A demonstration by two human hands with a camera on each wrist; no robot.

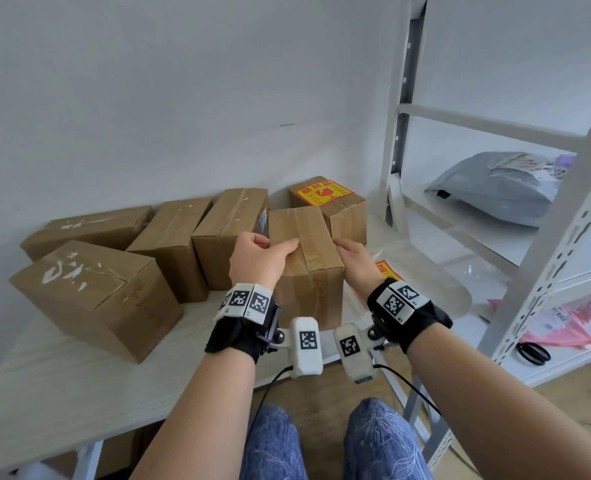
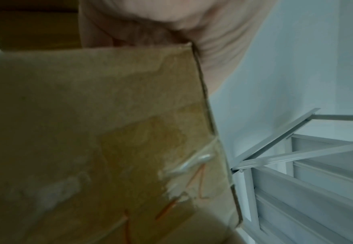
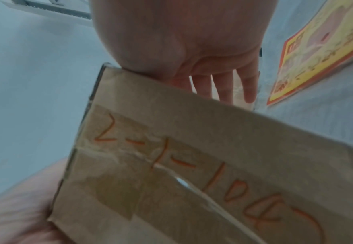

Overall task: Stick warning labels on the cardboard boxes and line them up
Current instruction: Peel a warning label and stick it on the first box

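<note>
A taped cardboard box (image 1: 304, 261) stands upright on the white table (image 1: 62, 382), with orange handwriting on its near face (image 3: 192, 165). My left hand (image 1: 263, 258) grips its top left edge, thumb across the top and fingers curled down the left side. My right hand (image 1: 354, 263) lies flat against the right side, its fingers (image 3: 223, 85) straight. Behind it sits a box (image 1: 342, 216) bearing a yellow and red warning label (image 1: 323, 192). A sheet of warning labels (image 3: 317, 49) lies on the table right of the held box. The left wrist view shows only the box face (image 2: 108, 132) and my palm (image 2: 171, 16).
Several unlabelled boxes (image 1: 228, 233) (image 1: 93, 292) crowd the table's left and back along the wall. A white metal shelf (image 1: 564, 237) stands at the right, holding a grey mailer bag (image 1: 495, 188), pink bags (image 1: 571, 323) and black scissors (image 1: 533, 353).
</note>
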